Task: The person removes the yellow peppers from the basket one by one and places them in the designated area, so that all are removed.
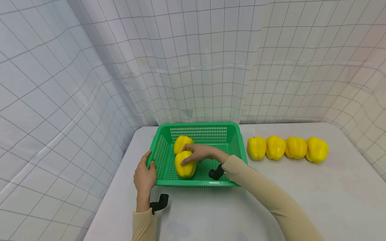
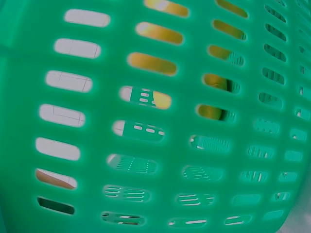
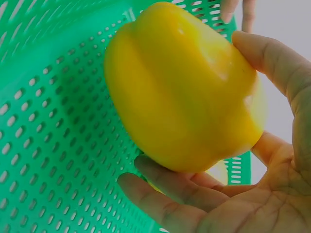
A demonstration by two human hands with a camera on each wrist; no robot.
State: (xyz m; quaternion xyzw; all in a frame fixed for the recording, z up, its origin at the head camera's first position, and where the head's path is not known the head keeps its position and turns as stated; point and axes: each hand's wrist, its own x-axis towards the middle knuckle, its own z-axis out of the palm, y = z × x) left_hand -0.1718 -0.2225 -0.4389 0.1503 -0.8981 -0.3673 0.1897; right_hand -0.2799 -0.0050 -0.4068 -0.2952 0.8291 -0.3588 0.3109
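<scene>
My right hand point(image 1: 199, 152) reaches into a green plastic basket point(image 1: 197, 183) and grips a yellow bell pepper point(image 1: 184, 167). In the right wrist view the thumb lies on one side of this bell pepper point(image 3: 180, 92), with the fingers on the other. Just behind it, inside the basket, sits a second yellow bell pepper point(image 1: 181, 142), partly covered by the hand. My left hand point(image 1: 145, 174) holds the basket's left rim near the front corner. The slotted basket wall point(image 2: 180, 121) fills the left wrist view, yellow showing through its openings.
Several yellow bell peppers point(image 1: 296, 148) stand in a row on the white table point(image 1: 325, 194), right of the basket. White grid-patterned curtains point(image 1: 193, 67) hang behind and at the sides. A black wrist camera point(image 1: 161, 202) is strapped to the left wrist.
</scene>
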